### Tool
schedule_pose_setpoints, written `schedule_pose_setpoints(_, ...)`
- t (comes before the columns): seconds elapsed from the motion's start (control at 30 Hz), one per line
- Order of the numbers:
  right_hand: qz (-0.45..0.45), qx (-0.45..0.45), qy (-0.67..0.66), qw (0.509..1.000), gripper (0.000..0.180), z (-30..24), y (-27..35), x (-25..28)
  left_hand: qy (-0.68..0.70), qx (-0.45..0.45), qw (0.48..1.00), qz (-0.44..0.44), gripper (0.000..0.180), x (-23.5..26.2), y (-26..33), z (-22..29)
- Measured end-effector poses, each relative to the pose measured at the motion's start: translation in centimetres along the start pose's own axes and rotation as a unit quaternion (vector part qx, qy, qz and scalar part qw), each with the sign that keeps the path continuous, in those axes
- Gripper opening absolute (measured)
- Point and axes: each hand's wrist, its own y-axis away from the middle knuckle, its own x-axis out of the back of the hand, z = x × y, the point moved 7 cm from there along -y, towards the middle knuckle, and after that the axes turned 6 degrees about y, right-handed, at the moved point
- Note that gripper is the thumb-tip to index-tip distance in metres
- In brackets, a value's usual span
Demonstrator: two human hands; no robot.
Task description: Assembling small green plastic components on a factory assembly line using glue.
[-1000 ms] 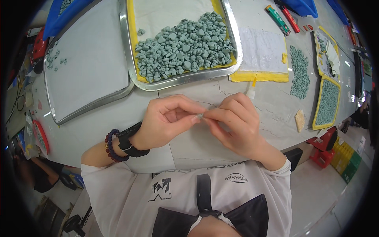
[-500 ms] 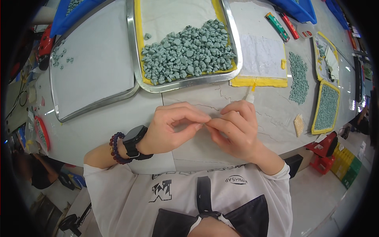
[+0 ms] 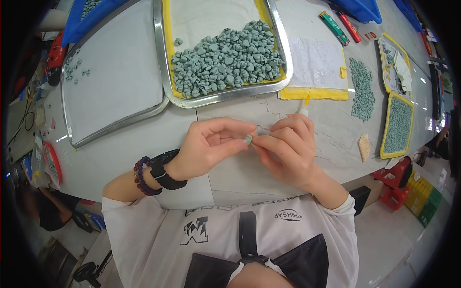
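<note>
Grey-green piece [image 3: 248,139] | held between both hands [image 3: 199,148] | steel tray [image 3: 225,98] beyond

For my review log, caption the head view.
Left hand and right hand hold a small greenish piece near a metal tray of green pieces.

Your pale table [image 3: 120,158] holds two metal trays [image 3: 223,100], a yellow-edged pad [image 3: 317,69] and a loose pile of grey-green pieces [image 3: 362,91].

The 2 hands [image 3: 196,146] [image 3: 290,151] meet at the fingertips [image 3: 260,140], fingers curled, forearms [image 3: 331,193] angled inward.
</note>
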Motion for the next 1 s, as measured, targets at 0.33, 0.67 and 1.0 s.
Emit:
schedule_pose_setpoints(0.33, -0.007, 0.009, -0.002, 1.000, 0.032, -0.35, 0.38, -0.20, -0.026, 0.003, 0.999, -0.027, 0.022, 0.05, 0.09, -0.51)
schedule_pose_setpoints(0.67, -0.008, 0.000, -0.013, 1.000, 0.033, -0.31, 0.12, 0.06, -0.029, 0.008, 0.999, -0.034, 0.022, -0.02, 0.10, -0.25)
schedule_pose_setpoints(1.0, -0.019, -0.004, -0.012, 1.000, 0.032, -0.26, 0.42, 0.07, -0.049, -0.044, 0.998, -0.019, 0.022, -0.34, 0.35, -0.56)
